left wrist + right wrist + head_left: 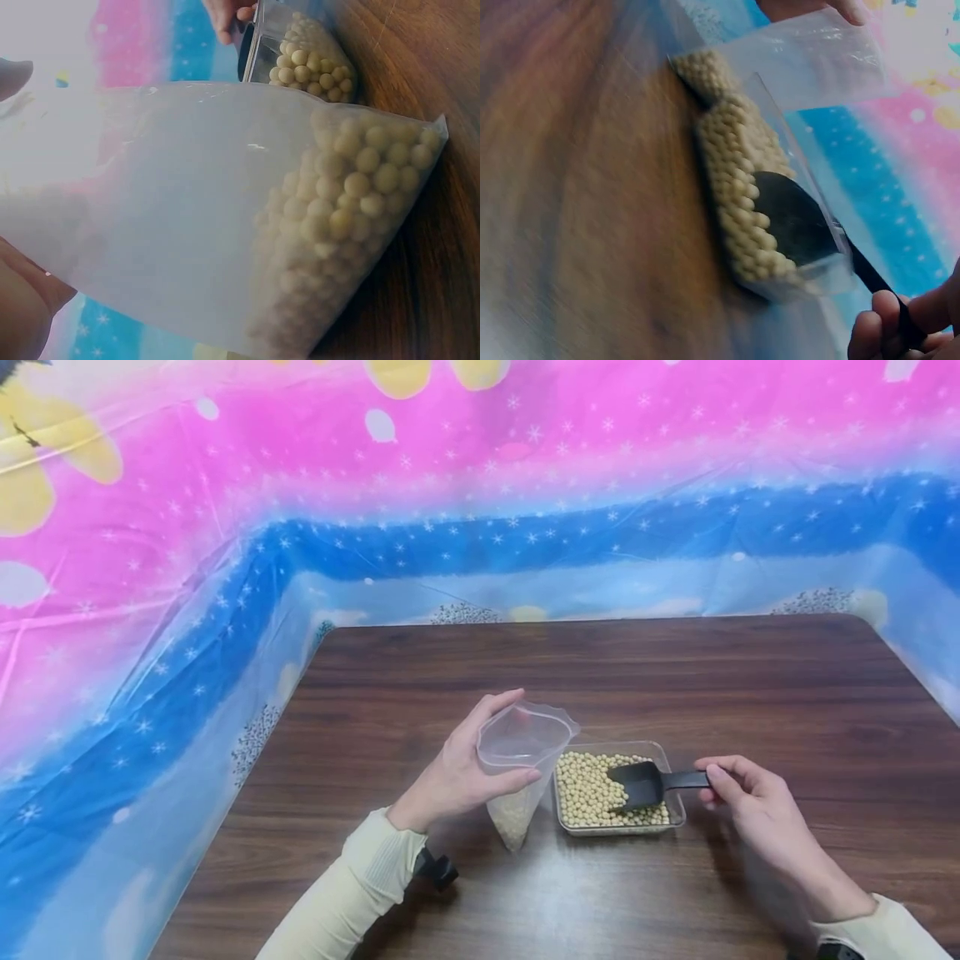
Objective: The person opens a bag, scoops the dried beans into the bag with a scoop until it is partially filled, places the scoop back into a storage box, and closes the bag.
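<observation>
A clear plastic bag (525, 739) with soybeans (360, 202) in its pointed bottom hangs from my left hand (457, 768). Thumb and fingers grip the bag at its mouth, which gapes wide. Right beside it, a clear rectangular container (622, 831) full of soybeans (588, 789) sits on the table. My right hand (761, 806) pinches the handle of a black scoop (645, 785). The scoop's blade is partly among the beans in the right part of the container, as the right wrist view also shows. The bag's lower tip looks to be at or just above the tabletop.
The dark wood-grain table (450, 668) has rounded far corners. Behind it and at its sides hangs a pink and blue patterned cloth (450, 485). A black wrist device (438, 868) juts from the left sleeve.
</observation>
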Tool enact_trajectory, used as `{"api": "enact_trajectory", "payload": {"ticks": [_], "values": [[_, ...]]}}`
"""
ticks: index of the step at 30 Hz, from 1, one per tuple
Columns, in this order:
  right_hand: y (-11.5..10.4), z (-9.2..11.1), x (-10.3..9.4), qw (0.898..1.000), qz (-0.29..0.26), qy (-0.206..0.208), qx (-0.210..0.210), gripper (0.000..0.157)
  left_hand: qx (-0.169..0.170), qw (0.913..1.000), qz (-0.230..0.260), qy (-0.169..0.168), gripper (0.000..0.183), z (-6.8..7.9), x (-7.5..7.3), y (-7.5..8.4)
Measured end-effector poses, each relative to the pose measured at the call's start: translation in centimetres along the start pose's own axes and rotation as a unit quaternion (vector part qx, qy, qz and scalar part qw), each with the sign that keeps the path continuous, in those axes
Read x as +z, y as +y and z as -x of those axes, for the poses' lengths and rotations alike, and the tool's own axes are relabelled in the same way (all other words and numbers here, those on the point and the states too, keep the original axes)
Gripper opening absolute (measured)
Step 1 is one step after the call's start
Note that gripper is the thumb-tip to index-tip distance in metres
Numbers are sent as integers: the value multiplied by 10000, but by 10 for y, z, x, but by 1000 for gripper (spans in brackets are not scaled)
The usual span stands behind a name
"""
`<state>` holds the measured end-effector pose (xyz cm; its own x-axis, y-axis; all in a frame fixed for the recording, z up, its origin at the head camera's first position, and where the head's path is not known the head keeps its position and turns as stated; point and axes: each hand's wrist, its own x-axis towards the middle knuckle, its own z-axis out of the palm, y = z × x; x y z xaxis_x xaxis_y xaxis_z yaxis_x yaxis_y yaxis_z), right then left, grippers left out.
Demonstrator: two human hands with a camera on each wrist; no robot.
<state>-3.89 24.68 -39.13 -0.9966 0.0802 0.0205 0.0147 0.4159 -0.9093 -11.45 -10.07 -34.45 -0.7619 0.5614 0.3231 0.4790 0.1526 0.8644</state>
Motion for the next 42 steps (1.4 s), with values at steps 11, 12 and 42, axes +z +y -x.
{"api": "enact_trajectory", "payload": {"ticks": [11, 12, 42], "values": [[11, -1, 6, 9851, -1592, -170, 635, 33, 76, 9999, 125, 15, 84, -1, 0, 0], [12, -1, 5, 9816, -1783, -210, 651, 30, 75, 9999, 132, 18, 84, -1, 0, 0], [-104, -24, -49, 9367, -3415, -382, -668, 29, 186, 9998, 70, -71, 84, -2, 1, -2]]}}
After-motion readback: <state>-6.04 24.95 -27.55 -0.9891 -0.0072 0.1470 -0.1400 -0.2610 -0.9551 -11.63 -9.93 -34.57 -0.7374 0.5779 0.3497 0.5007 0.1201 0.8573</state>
